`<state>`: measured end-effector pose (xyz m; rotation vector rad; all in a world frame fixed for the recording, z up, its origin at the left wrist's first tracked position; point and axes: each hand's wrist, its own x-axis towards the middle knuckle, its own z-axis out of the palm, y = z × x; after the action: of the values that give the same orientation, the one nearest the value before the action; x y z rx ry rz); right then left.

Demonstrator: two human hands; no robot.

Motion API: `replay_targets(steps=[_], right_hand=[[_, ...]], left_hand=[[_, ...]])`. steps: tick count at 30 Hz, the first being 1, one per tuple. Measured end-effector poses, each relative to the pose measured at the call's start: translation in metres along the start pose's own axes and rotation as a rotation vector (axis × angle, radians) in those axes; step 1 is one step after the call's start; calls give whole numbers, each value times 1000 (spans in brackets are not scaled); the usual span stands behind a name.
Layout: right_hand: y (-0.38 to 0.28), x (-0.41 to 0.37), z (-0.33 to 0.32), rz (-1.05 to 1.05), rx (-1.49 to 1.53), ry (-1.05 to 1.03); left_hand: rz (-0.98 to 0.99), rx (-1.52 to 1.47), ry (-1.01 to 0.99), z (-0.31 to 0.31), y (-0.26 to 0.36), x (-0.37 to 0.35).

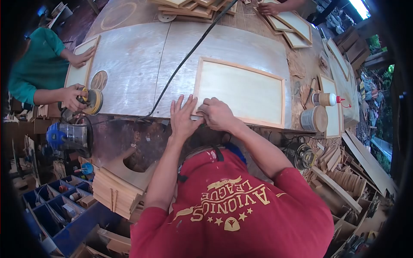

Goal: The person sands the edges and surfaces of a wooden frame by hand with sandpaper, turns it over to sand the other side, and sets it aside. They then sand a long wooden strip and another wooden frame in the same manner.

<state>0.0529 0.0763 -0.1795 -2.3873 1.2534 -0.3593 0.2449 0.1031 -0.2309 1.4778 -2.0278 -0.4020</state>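
Note:
A rectangular wooden frame with a pale panel (241, 91) lies on the table near its front edge. My left hand (184, 118) is at the frame's near left corner, fingers stretched out and apart, thumb pointing at the right hand. Beside it, my right hand (218, 114) is closed, its fingertips pinched at that same corner. A small pale piece (196, 117) shows between the two hands; its kind is too small to make out. The right fingers partly cover the corner and the piece.
A black cable (189, 58) crosses the table. At left, a person in green holds a yellow sander (94, 101) by a framed panel. Another person's hand (269, 8) touches panels at the back. A glue bottle (325, 99) and a round tub (314, 119) stand right.

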Motion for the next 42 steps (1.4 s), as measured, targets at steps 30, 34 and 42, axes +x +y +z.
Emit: replay_targets(steps=[30,34,42], right_hand=[[43,-101,-33,71,-40,179],[23,-61,-5,41,-91,205],[41,-86,-9,100,-135,284]], left_hand=[[-99,25,-46,2,7,3],[-93,32,-69,0,8,3],[-117,99,-134,-2,15,6]])
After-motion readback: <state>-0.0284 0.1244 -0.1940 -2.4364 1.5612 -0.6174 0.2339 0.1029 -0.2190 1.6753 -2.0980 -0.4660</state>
